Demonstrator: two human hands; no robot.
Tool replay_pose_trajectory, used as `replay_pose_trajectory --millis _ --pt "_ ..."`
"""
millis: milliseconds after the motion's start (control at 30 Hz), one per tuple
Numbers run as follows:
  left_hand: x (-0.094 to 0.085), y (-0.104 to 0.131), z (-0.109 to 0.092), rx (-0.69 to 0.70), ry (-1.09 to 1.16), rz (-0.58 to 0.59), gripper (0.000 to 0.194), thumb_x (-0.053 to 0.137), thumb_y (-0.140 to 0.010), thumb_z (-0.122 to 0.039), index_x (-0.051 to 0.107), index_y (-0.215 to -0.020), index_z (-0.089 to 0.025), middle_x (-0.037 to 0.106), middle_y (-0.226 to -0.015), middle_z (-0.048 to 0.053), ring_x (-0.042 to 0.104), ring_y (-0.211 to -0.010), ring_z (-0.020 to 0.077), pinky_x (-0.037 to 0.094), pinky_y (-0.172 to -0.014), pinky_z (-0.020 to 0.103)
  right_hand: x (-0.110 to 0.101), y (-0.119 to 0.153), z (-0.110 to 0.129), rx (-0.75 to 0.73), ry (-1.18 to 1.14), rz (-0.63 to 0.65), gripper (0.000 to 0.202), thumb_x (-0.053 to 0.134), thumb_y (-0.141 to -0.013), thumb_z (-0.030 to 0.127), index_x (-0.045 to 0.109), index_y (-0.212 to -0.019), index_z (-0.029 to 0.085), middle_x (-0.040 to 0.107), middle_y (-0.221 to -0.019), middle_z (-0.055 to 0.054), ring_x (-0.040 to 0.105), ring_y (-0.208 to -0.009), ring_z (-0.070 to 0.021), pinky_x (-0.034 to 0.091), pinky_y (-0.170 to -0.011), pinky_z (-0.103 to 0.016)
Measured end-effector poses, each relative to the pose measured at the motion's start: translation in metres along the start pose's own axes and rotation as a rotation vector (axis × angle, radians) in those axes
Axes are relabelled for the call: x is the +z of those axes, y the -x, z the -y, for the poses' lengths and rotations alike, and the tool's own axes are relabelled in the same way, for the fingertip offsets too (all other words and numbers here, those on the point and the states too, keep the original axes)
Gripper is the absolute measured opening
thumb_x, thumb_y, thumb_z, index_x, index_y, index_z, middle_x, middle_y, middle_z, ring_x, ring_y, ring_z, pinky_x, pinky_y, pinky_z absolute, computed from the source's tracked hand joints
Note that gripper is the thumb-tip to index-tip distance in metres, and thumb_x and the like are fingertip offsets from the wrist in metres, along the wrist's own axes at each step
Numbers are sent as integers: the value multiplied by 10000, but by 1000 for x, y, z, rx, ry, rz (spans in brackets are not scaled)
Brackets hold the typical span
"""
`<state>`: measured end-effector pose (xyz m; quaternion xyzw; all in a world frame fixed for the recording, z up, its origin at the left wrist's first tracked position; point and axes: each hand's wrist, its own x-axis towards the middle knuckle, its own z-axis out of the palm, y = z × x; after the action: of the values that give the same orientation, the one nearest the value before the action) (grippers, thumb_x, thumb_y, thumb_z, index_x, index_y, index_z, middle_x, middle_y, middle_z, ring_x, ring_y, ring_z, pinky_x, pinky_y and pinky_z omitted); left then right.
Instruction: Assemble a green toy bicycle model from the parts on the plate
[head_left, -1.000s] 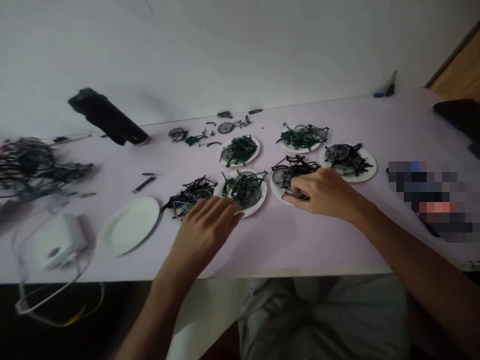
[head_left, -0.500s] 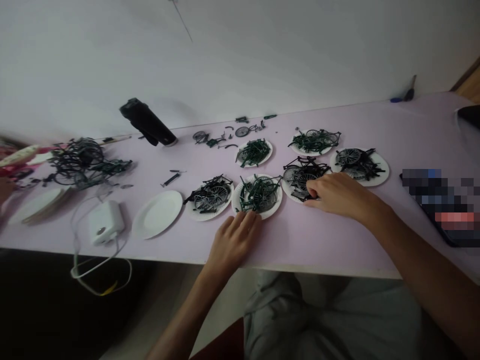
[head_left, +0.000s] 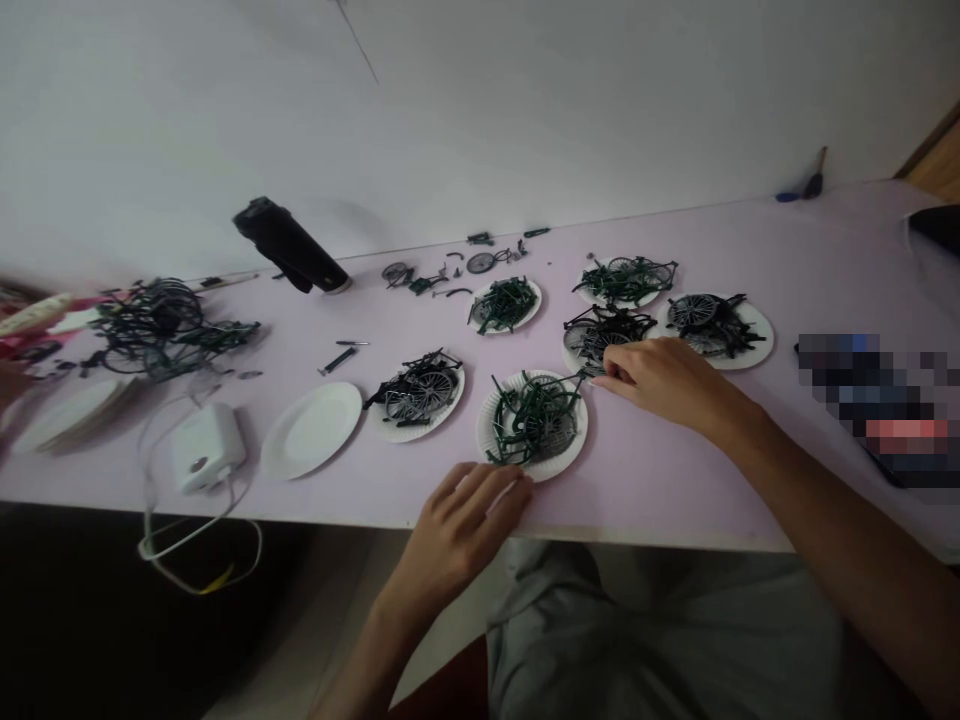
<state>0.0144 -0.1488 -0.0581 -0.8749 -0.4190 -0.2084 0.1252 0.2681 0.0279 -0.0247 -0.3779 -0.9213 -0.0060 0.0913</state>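
My left hand (head_left: pixel 472 520) grips the near rim of a paper plate (head_left: pixel 489 408), its fingertips at the edge. On that plate lies a tangle of green model-bicycle parts (head_left: pixel 532 415) with grey spoked wheels. My right hand (head_left: pixel 656 375) has bent fingers, with the thumb and forefinger at the near edge of another paper plate (head_left: pixel 571 362). That one carries black bicycle parts and wheels (head_left: pixel 607 335), and my fingers hide part of its rim. The two plates sit close together, the green one nearer to me.
Other plates of parts include one with black pieces (head_left: pixel 420 395) and one with green pieces (head_left: pixel 504 303). Leftward are a bare plate (head_left: pixel 313 430), a white adapter (head_left: pixel 210 447), stacked plates (head_left: pixel 82 415) and piled bicycles (head_left: pixel 161 325). A black cylinder (head_left: pixel 292 245) stands behind; a phone (head_left: pixel 877 410) lies right.
My left hand has drawn the green-parts plate toward me and to the right, out of the row. The black-parts plate and my right hand have shifted slightly away from me.
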Motion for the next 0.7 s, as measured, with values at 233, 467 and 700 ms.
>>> replay_pose_trajectory --millis 233,467,700 --pt "-18 -22 57 -190 -145 4 127 554 -989 -189 601 -1104 -167 705 -1059 85 679 -956 216 515 -803 337 -4 2 14 -26 -9 48 362 548 -963 477 557 -730 199 657 -638 -23 585 -584 -171 244 -556 -295" --pt "-44 11 68 -437 -303 214 276 360 -1056 -332 565 -951 -179 674 -856 59 636 -638 186 430 -526 288 -14 4 0 76 29 172 359 618 -895 451 520 -644 214 643 -595 -27 571 -552 -188 249 -538 -296" --pt "-23 -49 90 -195 -296 249 191 455 -1033 -263 603 -1031 -142 679 -996 95 661 -862 227 506 -706 328 -8 1 -3 65 7 21 378 594 -914 524 554 -699 216 633 -606 -12 571 -575 -183 285 -575 -296"
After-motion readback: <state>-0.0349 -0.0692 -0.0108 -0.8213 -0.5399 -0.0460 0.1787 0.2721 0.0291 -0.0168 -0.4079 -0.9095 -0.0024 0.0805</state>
